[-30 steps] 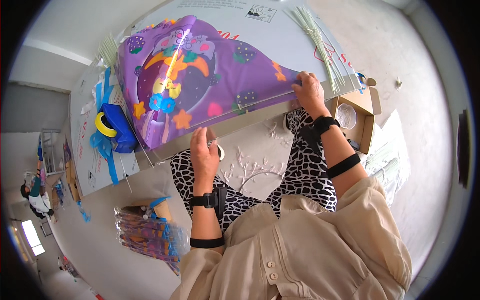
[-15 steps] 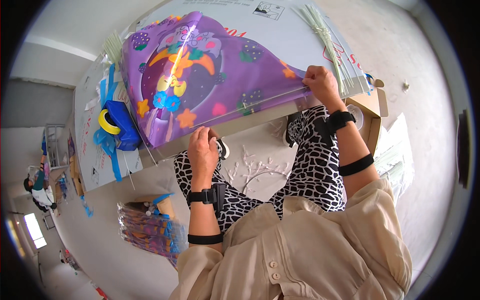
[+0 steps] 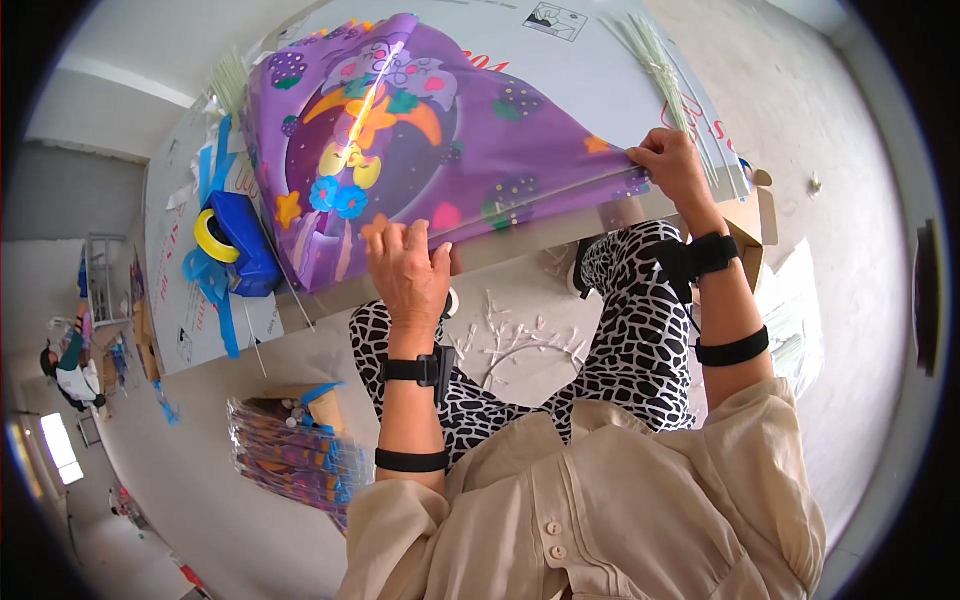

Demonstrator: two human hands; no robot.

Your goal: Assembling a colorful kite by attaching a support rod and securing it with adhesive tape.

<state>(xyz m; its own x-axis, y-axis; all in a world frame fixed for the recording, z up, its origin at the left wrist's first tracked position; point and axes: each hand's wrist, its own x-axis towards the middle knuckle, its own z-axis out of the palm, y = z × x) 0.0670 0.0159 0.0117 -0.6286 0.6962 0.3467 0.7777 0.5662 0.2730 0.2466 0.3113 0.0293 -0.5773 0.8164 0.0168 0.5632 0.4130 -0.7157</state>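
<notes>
A purple printed plastic sheet with stars, strawberries and a moon lies over the near part of the board-topped table. My right hand is closed on its right corner, thumb and fingers pinched together. At the middle of the near edge, my left hand lies with several fingers bent over the sheet and appears to grip its edge; the thumb is partly hidden. Between the hands, the near edge forms a narrow fold. A thin white rod, partly covered, seems to run along it.
A blue tape dispenser with yellow tape stands left of the sheet. A bundle of thin white rods lies at the far right. On the floor are clear-wrapped printed packs, white scraps and a cardboard box. Another person is far left.
My left hand has moved up and forward onto the sheet's near edge. My right hand has shifted slightly right with the corner. The rod, plainly visible before, is now mostly covered by the folded edge.
</notes>
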